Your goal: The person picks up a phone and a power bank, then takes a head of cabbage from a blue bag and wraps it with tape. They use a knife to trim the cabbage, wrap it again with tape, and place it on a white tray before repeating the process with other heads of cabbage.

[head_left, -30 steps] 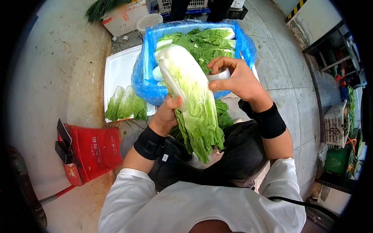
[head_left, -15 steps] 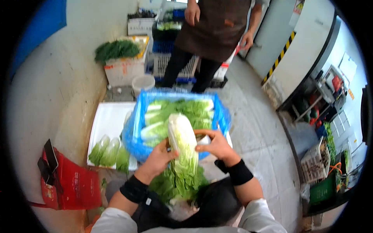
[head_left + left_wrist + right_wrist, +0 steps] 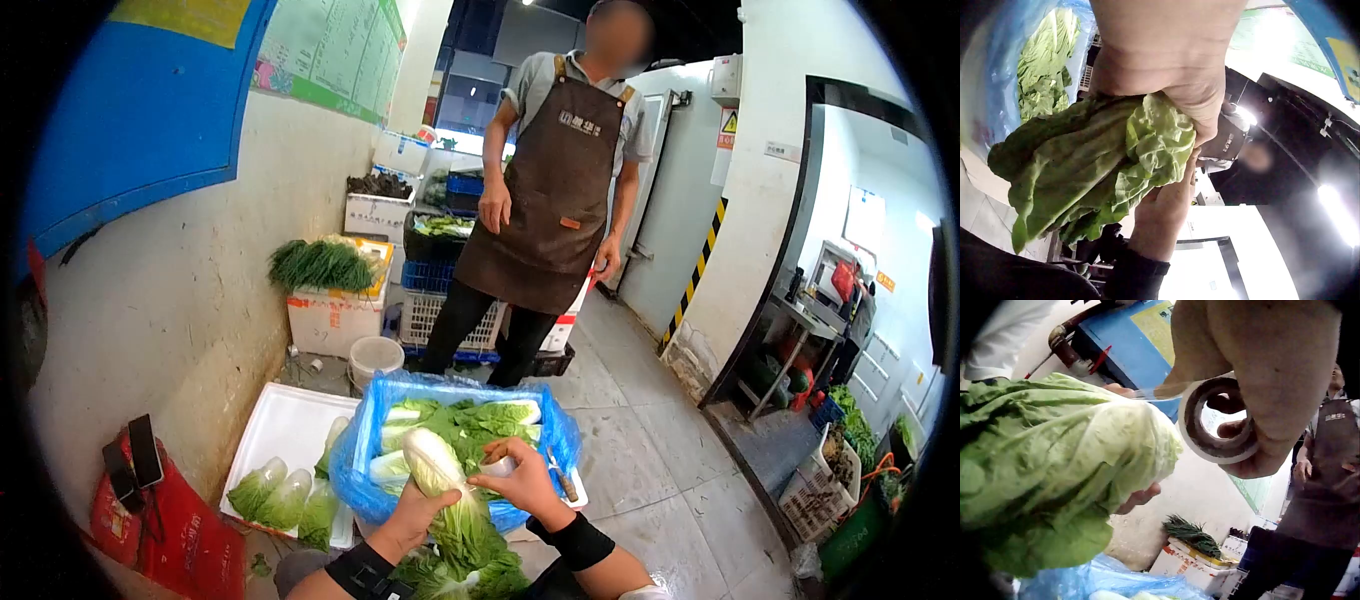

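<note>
My left hand [image 3: 412, 518] grips a napa cabbage [image 3: 462, 530] around its upper part, the white base tilted up and the leaves hanging toward my lap. The right hand [image 3: 532, 488] holds a roll of clear tape [image 3: 1195, 422], with fingers through its core and around its outer edge. In the right wrist view a strip of tape [image 3: 1161, 392] stretches from the roll to the cabbage's base, where left-hand fingertips show behind. Leaves [image 3: 1085, 169] spread below the left palm in the left wrist view. More cabbage leaves [image 3: 490, 578] lie beneath, over my lap.
Just ahead stands a crate lined with a blue bag [image 3: 348, 478], holding several cabbages. On its left, a white foam tray [image 3: 262, 425] carries several more. A knife-like tool [image 3: 563, 476] lies at the crate's right edge. An aproned person [image 3: 560, 180] stands beyond; a red bag [image 3: 190, 540] sits left.
The head view has tilted up, bringing the standing person fully into sight. The right hand with the tape roll has stayed beside the cabbage, now close to its upper part.
</note>
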`<action>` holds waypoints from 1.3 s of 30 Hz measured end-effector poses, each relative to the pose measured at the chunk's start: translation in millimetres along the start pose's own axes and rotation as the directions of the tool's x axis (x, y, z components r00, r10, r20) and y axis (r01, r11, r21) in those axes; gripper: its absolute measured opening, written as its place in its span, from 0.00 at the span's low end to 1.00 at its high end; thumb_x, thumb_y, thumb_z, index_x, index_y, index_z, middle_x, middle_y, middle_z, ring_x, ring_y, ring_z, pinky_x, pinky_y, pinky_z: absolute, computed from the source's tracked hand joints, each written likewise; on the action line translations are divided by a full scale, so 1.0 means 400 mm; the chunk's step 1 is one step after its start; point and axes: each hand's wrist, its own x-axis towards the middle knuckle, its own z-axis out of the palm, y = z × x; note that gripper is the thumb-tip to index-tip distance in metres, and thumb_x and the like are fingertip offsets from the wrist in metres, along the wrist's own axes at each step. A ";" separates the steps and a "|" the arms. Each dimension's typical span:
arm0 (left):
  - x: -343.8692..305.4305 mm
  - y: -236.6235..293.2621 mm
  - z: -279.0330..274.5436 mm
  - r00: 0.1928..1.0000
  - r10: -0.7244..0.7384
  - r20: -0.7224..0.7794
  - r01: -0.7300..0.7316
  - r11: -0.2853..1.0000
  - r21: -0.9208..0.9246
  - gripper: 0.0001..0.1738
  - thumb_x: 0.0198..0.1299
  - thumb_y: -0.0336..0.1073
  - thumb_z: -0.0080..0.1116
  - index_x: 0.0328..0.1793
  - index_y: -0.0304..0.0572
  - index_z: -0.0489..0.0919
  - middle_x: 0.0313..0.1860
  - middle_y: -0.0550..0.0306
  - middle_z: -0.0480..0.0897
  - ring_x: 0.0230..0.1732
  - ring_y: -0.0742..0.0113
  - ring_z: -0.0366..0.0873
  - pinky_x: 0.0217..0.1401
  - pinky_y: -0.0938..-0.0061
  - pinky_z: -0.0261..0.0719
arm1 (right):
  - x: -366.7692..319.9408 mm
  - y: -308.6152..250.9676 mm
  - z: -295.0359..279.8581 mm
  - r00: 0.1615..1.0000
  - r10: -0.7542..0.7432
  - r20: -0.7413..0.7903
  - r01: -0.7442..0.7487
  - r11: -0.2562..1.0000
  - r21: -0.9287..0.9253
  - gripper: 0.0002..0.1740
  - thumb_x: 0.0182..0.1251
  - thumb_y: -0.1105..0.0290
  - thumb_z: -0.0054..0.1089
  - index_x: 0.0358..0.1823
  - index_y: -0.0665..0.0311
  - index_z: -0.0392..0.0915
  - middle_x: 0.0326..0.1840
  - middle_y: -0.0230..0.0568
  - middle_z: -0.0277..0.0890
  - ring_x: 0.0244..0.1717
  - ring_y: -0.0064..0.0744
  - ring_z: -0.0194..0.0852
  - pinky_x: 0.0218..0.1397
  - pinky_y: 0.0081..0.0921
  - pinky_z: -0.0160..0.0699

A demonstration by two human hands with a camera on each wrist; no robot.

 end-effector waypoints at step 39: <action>-0.021 0.022 0.016 0.976 -0.071 0.207 0.070 0.997 0.014 0.48 0.53 0.36 0.75 0.78 0.35 0.63 0.68 0.51 0.76 0.68 0.58 0.77 0.71 0.62 0.76 | 0.025 0.082 -0.030 0.897 0.154 0.415 -0.292 0.910 0.295 0.27 0.49 0.62 0.85 0.27 0.60 0.66 0.56 0.49 0.81 0.55 0.27 0.74 0.51 0.27 0.75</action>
